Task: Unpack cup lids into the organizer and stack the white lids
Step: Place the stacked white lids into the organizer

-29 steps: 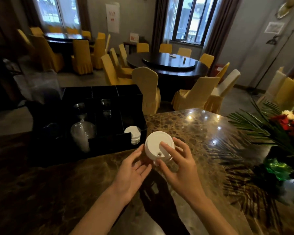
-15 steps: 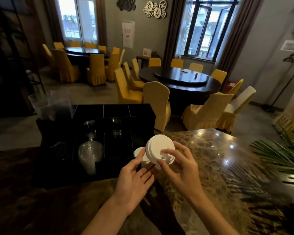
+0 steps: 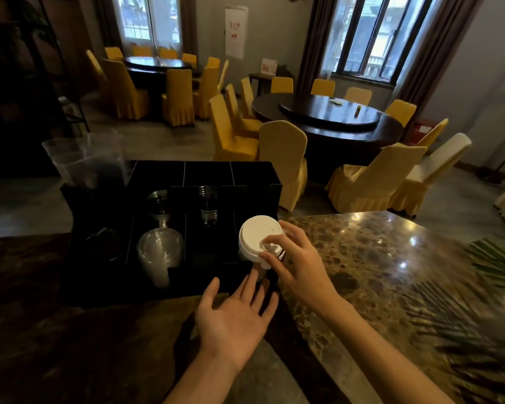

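**Desk:** The hands first. What are they doing?

**Photographer:** The right hand (image 3: pixel 296 259) pinches a stack of white lids (image 3: pixel 260 242) by its near edge, thumb on the top lid's raised spout, fingers curled round the far side. The left hand (image 3: pixel 233 319) lies spread, palm up and empty, just below it over the marble counter (image 3: pixel 376 258).

**Desk:** And where is the stack against the organizer?

**Photographer:** It sits over the front right compartment of the black organizer (image 3: pixel 204 176), tilted so the top lid faces the camera. Whether any lids already lie in that slot is hidden behind the stack.

**Desk:** What does the coming move turn on?

**Photographer:** Judging by the task, on that tilt. The stack's axis leans back toward the person, while the slot opens upward directly beneath. The right hand is on the stack and would do the lowering; the left is just beside it, free to steady.

**Desk:** Neighbours?

**Photographer:** Clear lids (image 3: pixel 161 252) fill the compartment to the left, with clear cups (image 3: pixel 208 208) behind.
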Demonstrator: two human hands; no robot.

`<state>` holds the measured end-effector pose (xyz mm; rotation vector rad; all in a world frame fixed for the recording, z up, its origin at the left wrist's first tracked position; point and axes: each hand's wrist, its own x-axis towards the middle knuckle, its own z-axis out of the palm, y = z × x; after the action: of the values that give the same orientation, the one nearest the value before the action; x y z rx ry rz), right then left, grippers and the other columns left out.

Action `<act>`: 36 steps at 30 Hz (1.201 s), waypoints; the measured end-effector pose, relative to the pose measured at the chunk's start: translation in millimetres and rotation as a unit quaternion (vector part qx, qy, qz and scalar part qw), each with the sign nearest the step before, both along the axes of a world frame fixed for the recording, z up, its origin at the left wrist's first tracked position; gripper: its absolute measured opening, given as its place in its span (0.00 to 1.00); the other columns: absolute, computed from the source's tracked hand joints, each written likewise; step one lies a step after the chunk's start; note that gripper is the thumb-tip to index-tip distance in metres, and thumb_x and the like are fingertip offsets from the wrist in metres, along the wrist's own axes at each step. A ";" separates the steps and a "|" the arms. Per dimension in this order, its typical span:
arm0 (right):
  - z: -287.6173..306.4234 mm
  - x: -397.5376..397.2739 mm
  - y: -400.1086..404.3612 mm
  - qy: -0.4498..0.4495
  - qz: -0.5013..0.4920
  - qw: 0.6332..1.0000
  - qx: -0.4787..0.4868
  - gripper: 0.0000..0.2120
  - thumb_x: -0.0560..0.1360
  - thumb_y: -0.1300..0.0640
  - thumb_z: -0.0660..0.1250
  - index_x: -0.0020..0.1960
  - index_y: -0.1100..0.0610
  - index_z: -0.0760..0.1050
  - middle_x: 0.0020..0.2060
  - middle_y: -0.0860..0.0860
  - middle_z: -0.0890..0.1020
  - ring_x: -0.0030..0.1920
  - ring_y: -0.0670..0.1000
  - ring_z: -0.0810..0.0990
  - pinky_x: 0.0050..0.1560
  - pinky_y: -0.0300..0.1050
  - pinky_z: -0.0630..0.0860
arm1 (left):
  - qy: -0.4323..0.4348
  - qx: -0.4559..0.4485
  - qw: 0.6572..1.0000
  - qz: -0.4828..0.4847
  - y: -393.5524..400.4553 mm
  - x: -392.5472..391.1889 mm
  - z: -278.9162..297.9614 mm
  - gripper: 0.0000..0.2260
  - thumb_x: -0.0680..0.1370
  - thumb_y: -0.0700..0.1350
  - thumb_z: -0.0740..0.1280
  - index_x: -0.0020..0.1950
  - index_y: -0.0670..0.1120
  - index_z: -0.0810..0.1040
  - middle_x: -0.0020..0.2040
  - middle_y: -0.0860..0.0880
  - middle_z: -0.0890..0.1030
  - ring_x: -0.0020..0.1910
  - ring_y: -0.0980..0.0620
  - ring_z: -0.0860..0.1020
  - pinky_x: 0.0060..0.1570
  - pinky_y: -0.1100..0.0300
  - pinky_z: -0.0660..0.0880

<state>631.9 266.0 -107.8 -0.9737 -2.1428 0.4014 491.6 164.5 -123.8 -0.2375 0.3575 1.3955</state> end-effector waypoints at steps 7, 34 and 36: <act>-8.7 -10.9 14.5 -0.042 -0.021 0.999 -0.004 0.12 0.82 0.48 0.67 0.63 0.50 0.79 0.73 0.52 0.73 0.76 0.52 0.68 0.68 0.53 0.75 | -0.057 -0.017 0.998 0.021 9.4 6.3 -10.9 0.32 0.74 0.63 0.64 0.72 0.46 0.68 0.66 0.37 0.79 0.70 0.35 0.68 0.63 0.36 0.68; -25.9 -24.4 22.6 -0.337 -0.091 0.936 0.046 0.24 0.81 0.38 0.47 0.67 0.48 0.70 0.72 0.52 0.75 0.82 0.67 0.44 0.76 0.67 0.37 | -0.073 -0.071 0.994 0.038 21.6 10.0 -37.3 0.36 0.74 0.65 0.62 0.75 0.44 0.67 0.69 0.39 0.76 0.70 0.35 0.69 0.72 0.37 0.60; -23.9 -25.0 19.8 -0.346 -0.094 0.933 0.041 0.22 0.81 0.38 0.52 0.67 0.48 0.71 0.73 0.52 0.75 0.82 0.66 0.44 0.76 0.68 0.38 | -0.066 -0.069 0.995 0.034 20.2 9.5 -37.5 0.37 0.73 0.65 0.62 0.76 0.45 0.66 0.69 0.39 0.76 0.70 0.35 0.69 0.70 0.37 0.61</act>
<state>606.9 285.8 -131.7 -1.4058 -2.6134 -0.1608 501.0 184.7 -161.3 -0.4573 0.3382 1.4161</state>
